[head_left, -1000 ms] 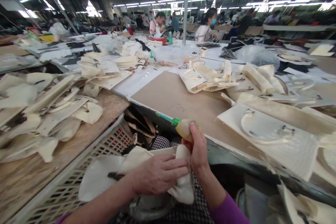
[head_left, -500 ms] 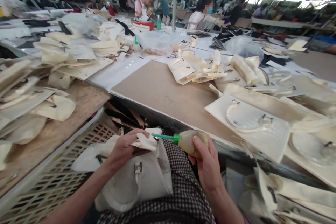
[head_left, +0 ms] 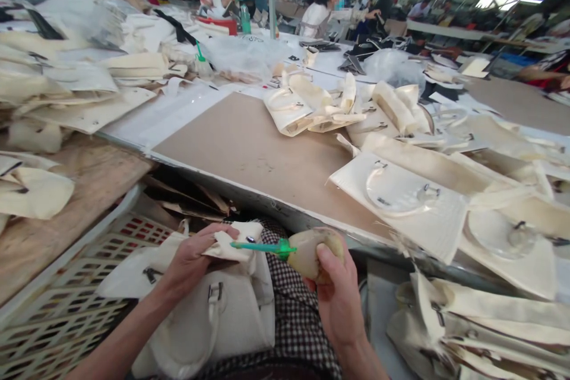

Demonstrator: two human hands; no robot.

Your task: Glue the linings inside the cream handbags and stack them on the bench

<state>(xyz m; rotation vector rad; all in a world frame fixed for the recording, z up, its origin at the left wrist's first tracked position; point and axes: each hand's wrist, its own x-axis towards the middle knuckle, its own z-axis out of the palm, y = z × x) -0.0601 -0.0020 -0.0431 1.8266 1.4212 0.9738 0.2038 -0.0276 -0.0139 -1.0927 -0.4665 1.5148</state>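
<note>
On my lap, over a checked cloth, rests a white handbag (head_left: 240, 314) with a curved handle and dark metal fittings. My left hand (head_left: 196, 258) is closed on the bag's upper edge, pinching a pale flap. A yellowish squeeze bottle (head_left: 309, 252) with a long green nozzle (head_left: 262, 246) is gripped in my right hand (head_left: 336, 285). The nozzle points left and its tip lies over the flap beside my left fingers; whether it touches cannot be told.
A plastic basket (head_left: 95, 255) stands at left, beside a wooden table (head_left: 102, 169). Ahead is a table with a brown board (head_left: 249, 142). White bag pieces (head_left: 396, 196) are piled to the right, more (head_left: 481, 320) below. People sit at work farther back.
The view has shifted, so the tables appear farther left. The bottle's nozzle has moved left relative to the flap, its tip now over it near my left fingers. Both hands keep their holds.
</note>
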